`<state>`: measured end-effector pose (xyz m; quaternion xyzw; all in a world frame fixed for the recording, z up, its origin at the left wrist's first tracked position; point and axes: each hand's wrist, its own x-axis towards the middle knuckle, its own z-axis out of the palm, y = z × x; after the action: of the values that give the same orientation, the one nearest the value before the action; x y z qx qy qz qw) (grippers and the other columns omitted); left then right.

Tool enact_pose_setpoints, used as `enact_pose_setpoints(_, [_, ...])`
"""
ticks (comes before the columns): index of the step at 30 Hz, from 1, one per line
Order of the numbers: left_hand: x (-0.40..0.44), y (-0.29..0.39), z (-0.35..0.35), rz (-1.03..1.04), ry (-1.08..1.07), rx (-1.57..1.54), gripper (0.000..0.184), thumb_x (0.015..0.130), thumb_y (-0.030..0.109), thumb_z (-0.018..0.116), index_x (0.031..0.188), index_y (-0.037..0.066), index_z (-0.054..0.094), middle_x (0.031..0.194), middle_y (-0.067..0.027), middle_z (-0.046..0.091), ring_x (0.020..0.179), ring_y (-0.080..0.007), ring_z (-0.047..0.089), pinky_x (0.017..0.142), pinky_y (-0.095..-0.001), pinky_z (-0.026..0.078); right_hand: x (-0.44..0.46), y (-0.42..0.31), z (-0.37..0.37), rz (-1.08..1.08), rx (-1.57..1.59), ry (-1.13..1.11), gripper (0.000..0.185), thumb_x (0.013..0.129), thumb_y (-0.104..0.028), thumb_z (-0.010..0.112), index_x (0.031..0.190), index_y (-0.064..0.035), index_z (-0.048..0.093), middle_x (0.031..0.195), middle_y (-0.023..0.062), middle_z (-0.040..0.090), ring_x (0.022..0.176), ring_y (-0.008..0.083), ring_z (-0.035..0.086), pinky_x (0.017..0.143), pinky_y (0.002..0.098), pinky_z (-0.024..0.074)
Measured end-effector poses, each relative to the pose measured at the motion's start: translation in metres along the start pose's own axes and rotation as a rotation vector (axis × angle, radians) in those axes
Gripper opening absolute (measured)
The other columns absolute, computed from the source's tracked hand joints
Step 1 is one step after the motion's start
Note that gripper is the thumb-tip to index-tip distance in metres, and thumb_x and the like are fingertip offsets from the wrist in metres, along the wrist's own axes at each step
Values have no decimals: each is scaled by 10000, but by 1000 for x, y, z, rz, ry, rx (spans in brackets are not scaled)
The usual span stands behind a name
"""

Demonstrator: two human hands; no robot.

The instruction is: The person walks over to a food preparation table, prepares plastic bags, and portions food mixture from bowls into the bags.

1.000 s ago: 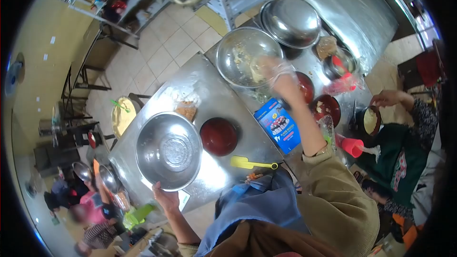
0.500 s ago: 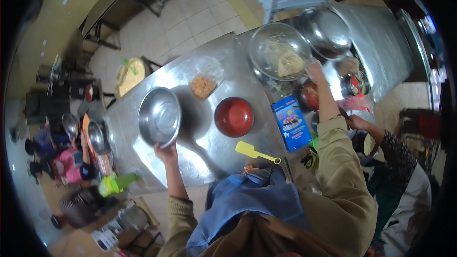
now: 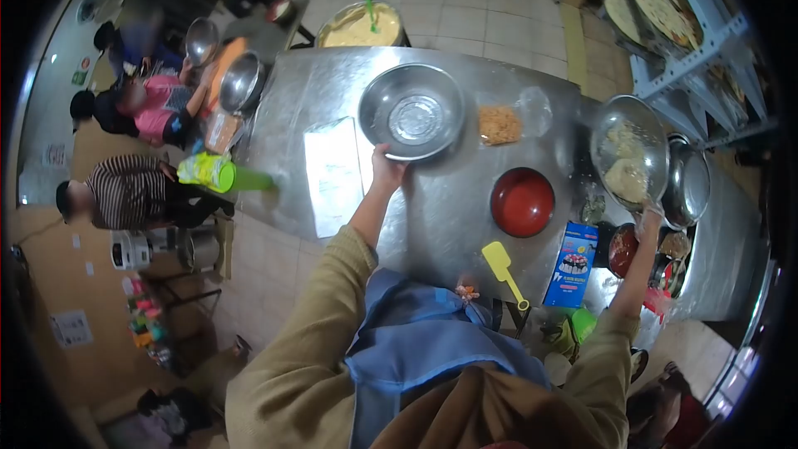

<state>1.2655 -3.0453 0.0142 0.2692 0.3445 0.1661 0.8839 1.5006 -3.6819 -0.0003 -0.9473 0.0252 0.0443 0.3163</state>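
Observation:
My left hand (image 3: 387,169) is closed on the near rim of a steel bowl (image 3: 411,112), which is bare inside and held over the metal table. My right hand (image 3: 649,219), in a clear plastic glove, grips the near rim of a larger steel mixing bowl (image 3: 629,152); its fingertips are partly hidden. Pale dough (image 3: 625,180) lies inside that bowl, with crumbs up its wall. Between the hands are a red-lined bowl (image 3: 522,202), a clear bag of orange-brown crumbs (image 3: 499,125) and a yellow spatula (image 3: 504,273).
A blue box (image 3: 571,264) and a bowl of red sauce (image 3: 623,250) stand on the right. A white sheet (image 3: 333,176) and a green container (image 3: 218,173) are to the left. Beyond the table is a pot of yellow batter (image 3: 359,26). A rack (image 3: 694,58) holds flatbreads. Other people work at far left.
My view has turned left, so the table things appear farther right. The left hand still holds the steel bowl, and the right hand remains at the mixing bowl's rim.

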Motion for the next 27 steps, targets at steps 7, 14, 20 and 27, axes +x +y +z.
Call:
enact_pose_setpoints(7, [9,2,-52,209,1,635,498,851,205,437,1289,35,272,1205,-138,369,1049,-240,447,878,-388,425,-112,-142,-84,232,845,105,526,764,-119,630,1244,-111,414,1188,105,480,999,247,522,727,358,507])
enact_pose_setpoints(14, [-80,78,-92,408,163,900,303,848,60,433,1138,15,512,1056,-122,582,889,-213,577,752,-297,478,-247,-230,-26,-459,32,32,491,796,-142,584,1259,-89,430,1182,164,494,982,257,541,791,335,467])
enact_pose_setpoints(20, [-91,124,-157,525,129,1595,261,781,44,499,1013,67,615,991,-119,610,909,-297,575,786,-371,460,-337,-301,85,-163,299,-244,473,852,-206,537,1241,21,393,967,106,583,844,150,552,716,278,455])
enact_pose_setpoints(27, [-49,138,-160,775,118,1844,333,772,17,484,1066,127,596,1029,-57,549,882,-263,543,749,-373,453,-384,-330,169,144,573,-322,373,854,-121,541,1186,12,431,968,113,588,837,163,558,722,286,455])
